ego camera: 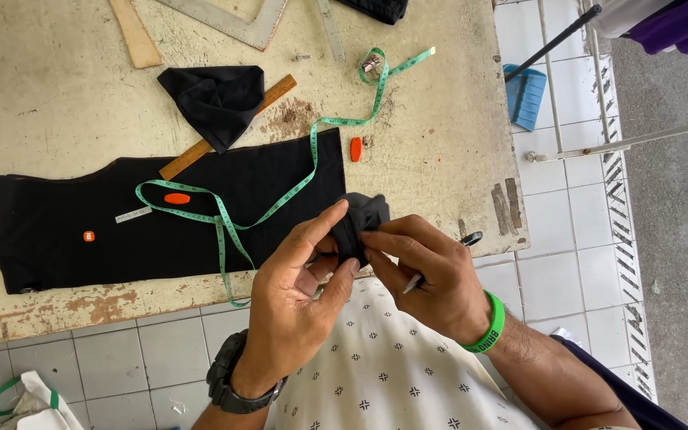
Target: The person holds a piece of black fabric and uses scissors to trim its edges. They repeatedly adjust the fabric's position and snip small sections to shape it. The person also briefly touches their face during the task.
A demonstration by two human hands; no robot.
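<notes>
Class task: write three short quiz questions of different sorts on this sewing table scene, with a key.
1. True or false: both hands hold the small black cloth.
2. What lies across the large black fabric? A) tape measure B) hammer C) book
3. What colour is the band on the right wrist?

Key:
1. True: left hand and right hand pinch it.
2. A, the green tape measure.
3. Green wristband.

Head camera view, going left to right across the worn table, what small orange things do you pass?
Small square orange piece → oval orange piece inside the green measuring tape loop → orange piece beside the black fabric.
</notes>
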